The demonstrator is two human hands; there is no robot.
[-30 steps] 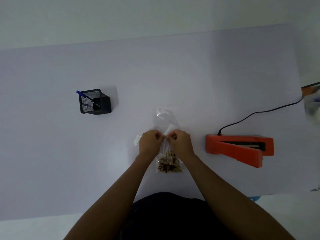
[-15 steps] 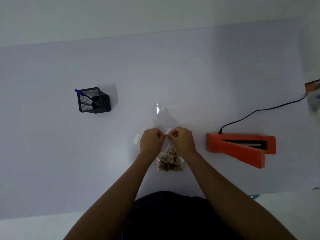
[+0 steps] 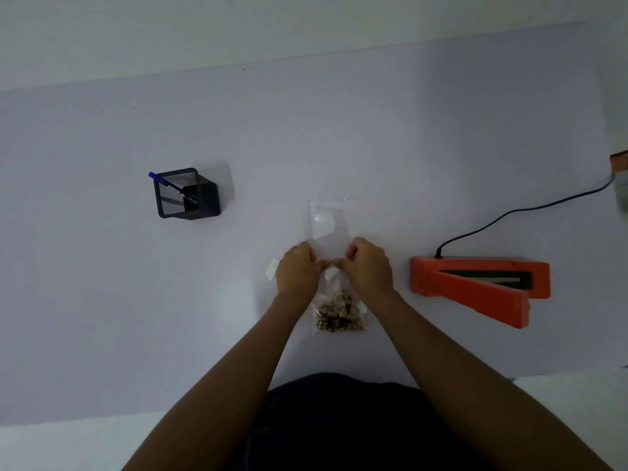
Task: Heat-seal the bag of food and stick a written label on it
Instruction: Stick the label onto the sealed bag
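Pinching the clear plastic bag of mixed food (image 3: 334, 300) at its middle, the left hand (image 3: 297, 271) and right hand (image 3: 368, 268) meet fingertip to fingertip. It lies on the pale lilac bench (image 3: 102, 300), left of the orange heat sealer (image 3: 475, 287).

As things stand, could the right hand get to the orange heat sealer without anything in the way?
Probably yes. The right hand is pinching the bag, but bare table lies between it and the heat sealer.
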